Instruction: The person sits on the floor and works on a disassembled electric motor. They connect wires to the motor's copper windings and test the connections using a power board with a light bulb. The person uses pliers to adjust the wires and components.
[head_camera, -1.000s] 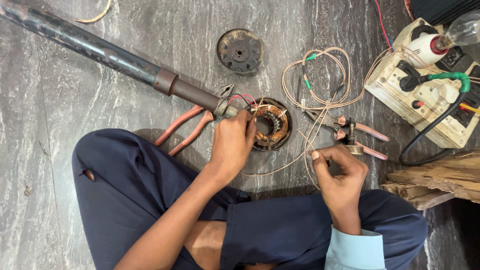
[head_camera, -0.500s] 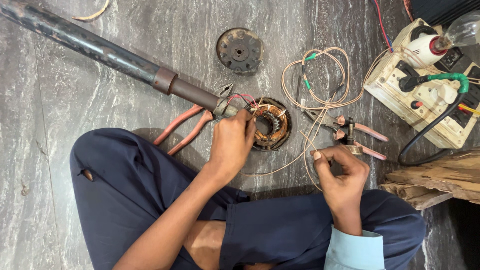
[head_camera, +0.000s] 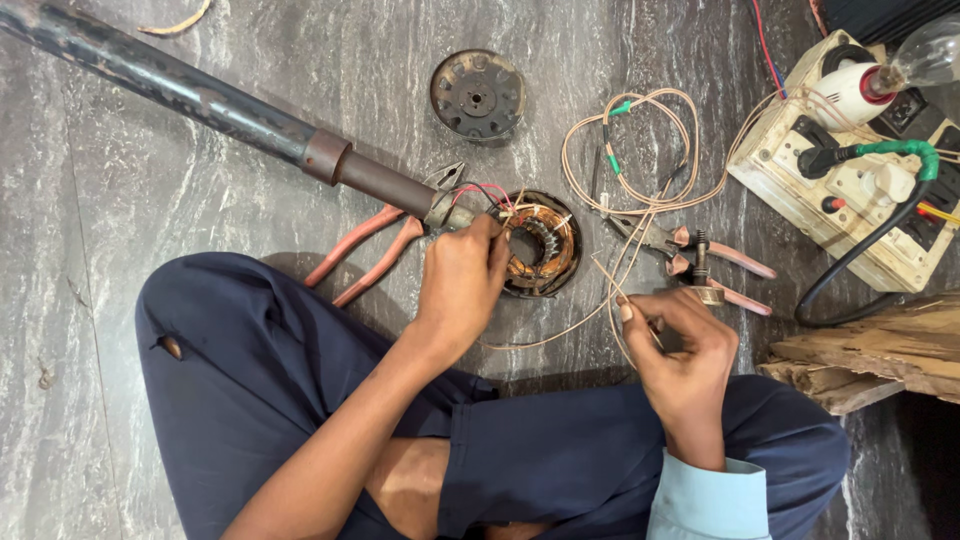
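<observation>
Little has shifted: left hand (head_camera: 462, 280) still pinches leads at the copper-wound stator (head_camera: 540, 245), right hand (head_camera: 680, 345) still grips thin wire (head_camera: 610, 300).

1. One view only, from a camera worn on the person's head, so no second view shares the scene
2. It faces almost straight down onto the grey stone floor (head_camera: 120, 300)
3. It sits close: the crossed legs (head_camera: 260, 400) fill the bottom edge, with the left hand (head_camera: 460, 280) and right hand (head_camera: 685, 355) near the middle
4. The far edge of the frame lies at the top, where the pipe (head_camera: 170, 85) runs in from the upper left corner
5. The switch box (head_camera: 850, 190) is cut by the right edge, the plank (head_camera: 880, 360) below it
</observation>
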